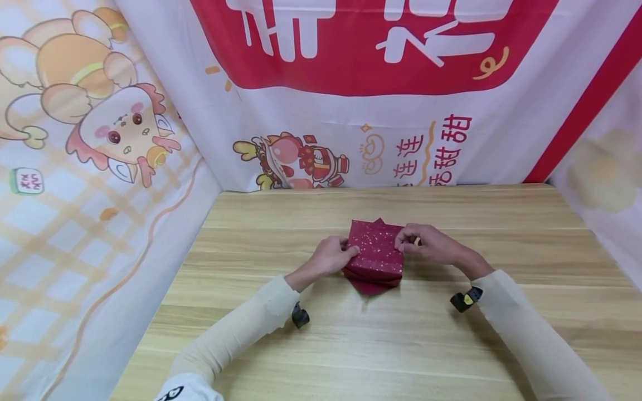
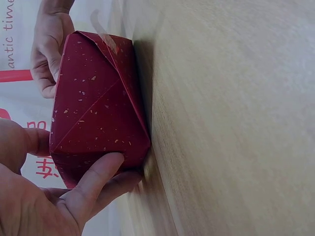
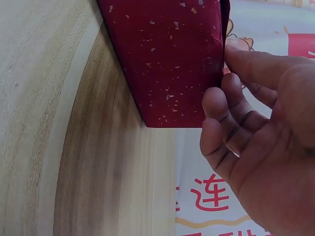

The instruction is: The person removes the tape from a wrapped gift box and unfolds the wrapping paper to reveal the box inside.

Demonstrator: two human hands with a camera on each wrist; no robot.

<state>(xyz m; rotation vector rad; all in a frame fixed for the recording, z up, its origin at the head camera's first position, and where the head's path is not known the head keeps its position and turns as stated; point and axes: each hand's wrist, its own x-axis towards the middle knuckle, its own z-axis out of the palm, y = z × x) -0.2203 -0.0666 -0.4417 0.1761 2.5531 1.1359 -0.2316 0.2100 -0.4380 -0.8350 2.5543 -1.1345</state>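
Observation:
A box in dark red, gold-flecked wrapping paper (image 1: 377, 245) sits on the wooden table, with pointed paper folds sticking out at its front and back. My left hand (image 1: 335, 254) grips its left side, thumb on the top and fingers against the end, as the left wrist view also shows. At the right upper edge, my right hand (image 1: 426, 243) pinches the wrapping paper (image 3: 167, 59) between thumb and curled fingers. A small clear patch like tape (image 3: 212, 65) lies on the paper beside those fingertips. On the end face, a diagonal fold (image 2: 91, 105) runs across the paper.
The wooden table (image 1: 351, 345) spreads around the box on all sides. A white printed cloth (image 1: 200, 111) hangs behind the table, and another patterned cloth (image 1: 60, 223) hangs along the left. Black wrist cameras sit on both forearms.

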